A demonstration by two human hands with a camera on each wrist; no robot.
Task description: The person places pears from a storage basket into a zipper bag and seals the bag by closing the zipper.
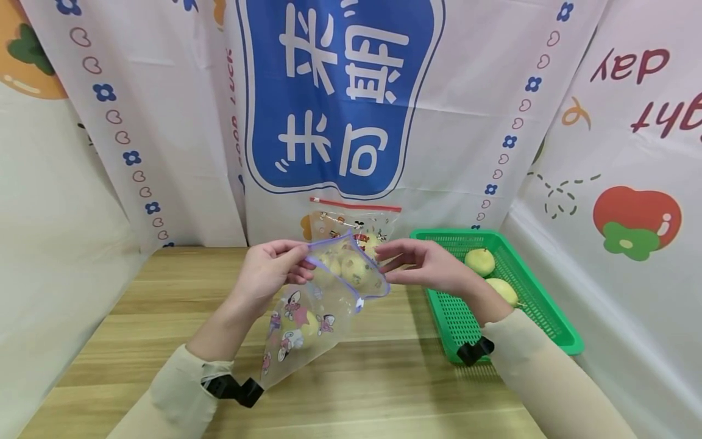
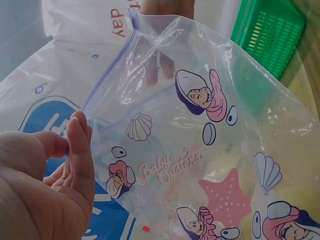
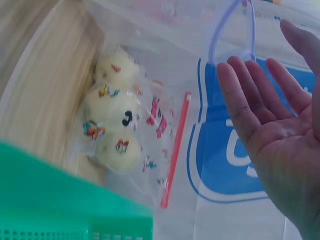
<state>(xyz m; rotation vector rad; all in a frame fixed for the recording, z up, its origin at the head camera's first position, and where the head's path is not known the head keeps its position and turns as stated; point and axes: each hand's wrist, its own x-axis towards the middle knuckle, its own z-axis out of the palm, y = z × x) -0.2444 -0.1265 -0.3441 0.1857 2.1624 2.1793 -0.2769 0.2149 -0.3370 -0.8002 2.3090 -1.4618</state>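
In the head view a clear zip bag [image 1: 334, 323] with a purple rim and cartoon prints hangs tilted over the table, its mouth spread apart. A pale yellow pear [image 1: 309, 324] shows through its lower part. My left hand [image 1: 272, 268] pinches the rim at the mouth's left corner. On the opposite side my right hand [image 1: 425, 265] has its fingertips right at the rim. The right wrist view shows those fingers [image 3: 235, 95] extended and the palm bare. In the left wrist view, the bag's printed side [image 2: 200, 150] faces the camera.
A red-zip bag [image 1: 356, 210] of several pears stands behind, against the printed cloth [image 1: 466, 122]. At the right of the wooden table [image 1: 384, 396], a green basket [image 1: 548, 317] holds two pears [image 1: 479, 262].
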